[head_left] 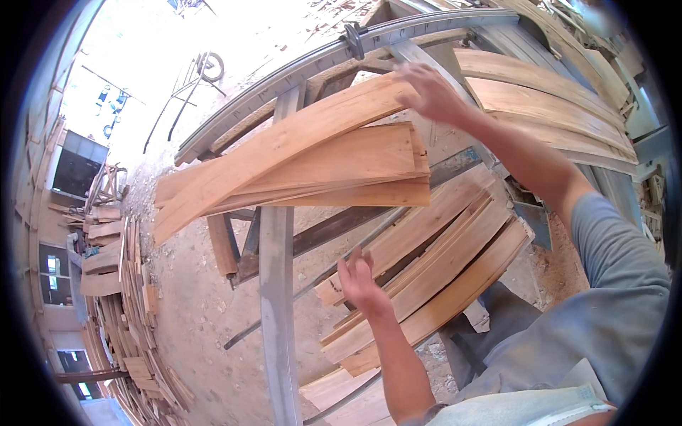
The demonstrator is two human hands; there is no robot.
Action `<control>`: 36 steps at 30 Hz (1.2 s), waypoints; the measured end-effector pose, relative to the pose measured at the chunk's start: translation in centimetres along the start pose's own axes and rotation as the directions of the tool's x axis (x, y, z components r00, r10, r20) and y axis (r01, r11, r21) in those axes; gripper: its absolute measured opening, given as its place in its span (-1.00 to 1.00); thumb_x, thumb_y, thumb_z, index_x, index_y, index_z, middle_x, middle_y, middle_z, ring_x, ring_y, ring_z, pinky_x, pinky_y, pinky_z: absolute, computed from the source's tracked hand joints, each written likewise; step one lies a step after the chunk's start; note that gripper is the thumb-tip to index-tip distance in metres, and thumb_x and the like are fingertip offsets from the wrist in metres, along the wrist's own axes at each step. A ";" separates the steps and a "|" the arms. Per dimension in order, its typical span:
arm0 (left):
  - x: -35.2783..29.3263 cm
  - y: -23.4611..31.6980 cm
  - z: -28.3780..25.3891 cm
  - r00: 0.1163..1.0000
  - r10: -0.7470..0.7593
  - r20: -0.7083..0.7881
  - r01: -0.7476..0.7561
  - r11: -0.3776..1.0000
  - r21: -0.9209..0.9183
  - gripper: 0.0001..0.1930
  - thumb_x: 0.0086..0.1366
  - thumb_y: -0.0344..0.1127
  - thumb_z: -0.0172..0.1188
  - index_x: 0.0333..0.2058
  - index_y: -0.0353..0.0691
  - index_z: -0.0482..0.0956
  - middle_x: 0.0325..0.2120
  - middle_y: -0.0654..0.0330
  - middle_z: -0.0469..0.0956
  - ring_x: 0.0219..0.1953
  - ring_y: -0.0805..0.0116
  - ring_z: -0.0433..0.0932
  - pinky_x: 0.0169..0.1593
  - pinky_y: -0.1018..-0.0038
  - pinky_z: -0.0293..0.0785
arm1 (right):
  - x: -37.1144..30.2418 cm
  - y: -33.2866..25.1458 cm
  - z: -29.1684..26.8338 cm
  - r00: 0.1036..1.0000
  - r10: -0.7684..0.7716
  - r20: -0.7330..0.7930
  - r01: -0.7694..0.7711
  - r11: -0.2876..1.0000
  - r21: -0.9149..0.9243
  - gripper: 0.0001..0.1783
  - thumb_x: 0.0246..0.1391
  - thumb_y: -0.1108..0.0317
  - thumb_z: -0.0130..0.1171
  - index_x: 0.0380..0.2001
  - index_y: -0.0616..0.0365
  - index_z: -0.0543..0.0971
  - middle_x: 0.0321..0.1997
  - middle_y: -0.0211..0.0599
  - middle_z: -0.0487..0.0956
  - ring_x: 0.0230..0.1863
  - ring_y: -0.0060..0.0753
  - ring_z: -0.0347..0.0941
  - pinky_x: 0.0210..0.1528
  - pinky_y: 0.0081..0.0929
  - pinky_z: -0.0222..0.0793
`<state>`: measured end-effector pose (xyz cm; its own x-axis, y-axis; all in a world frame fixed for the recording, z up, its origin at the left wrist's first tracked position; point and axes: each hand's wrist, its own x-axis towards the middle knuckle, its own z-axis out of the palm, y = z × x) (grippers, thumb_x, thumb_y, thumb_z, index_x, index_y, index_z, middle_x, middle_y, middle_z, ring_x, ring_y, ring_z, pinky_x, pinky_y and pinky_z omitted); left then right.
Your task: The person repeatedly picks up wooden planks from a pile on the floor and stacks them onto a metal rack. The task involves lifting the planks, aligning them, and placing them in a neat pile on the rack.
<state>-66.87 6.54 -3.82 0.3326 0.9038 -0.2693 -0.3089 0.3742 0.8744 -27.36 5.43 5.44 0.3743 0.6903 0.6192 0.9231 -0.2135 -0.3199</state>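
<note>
Carrying a loose stack of planks, a grey metal frame stands beside a curved board pile. Atop the stack lies one long plank, pale brown and finely grained, its long axis slanting from lower left to upper right. The right hand, blurred and half-curled, meets its upper end; grip unclear. The left hand, fingers loosely parted, appears empty near the pile.
</note>
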 end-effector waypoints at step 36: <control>-12.9 -1.0 5.8 0.987 -0.023 -0.159 0.002 0.991 -0.132 -0.04 0.29 -0.41 0.33 0.49 -0.21 -0.15 0.34 -0.06 0.21 0.26 0.01 0.40 0.32 0.12 0.40 | -21.5 -11.1 -9.6 0.310 -0.224 0.924 -0.951 -0.050 0.306 0.21 -0.28 0.38 0.53 0.50 0.14 0.17 0.40 -0.14 0.38 0.42 -0.30 0.26 0.47 -0.26 0.16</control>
<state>-65.69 -6.75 1.09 0.1939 0.9165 -0.3499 -0.4229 0.3999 0.8132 -44.81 -13.68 2.61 -0.1727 0.9004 -0.3994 -0.4295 -0.4337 -0.7921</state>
